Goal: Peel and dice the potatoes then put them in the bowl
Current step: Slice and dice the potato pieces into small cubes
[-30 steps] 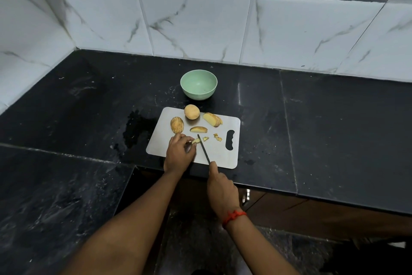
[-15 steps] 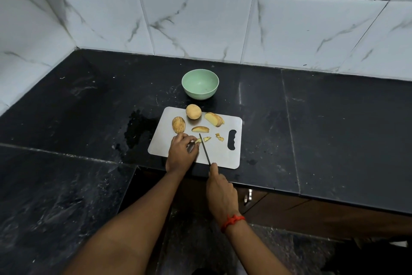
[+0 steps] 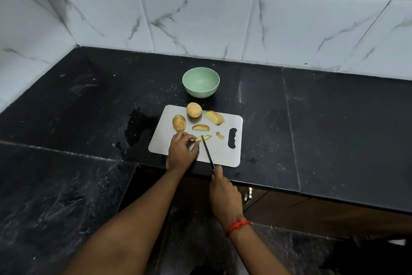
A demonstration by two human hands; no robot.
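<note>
Pale green bowl, silver-grey cutting board, black counter, white grey-veined tiles, red wrist thread

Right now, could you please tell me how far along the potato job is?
Partway. Done: cut slices lie on the cutting board, with a few small bits. In hand: the left hand pinches a potato piece while the right hand holds the knife at it. Left: the round potato and the oval potato are uncut, and the bowl holds nothing.
</note>
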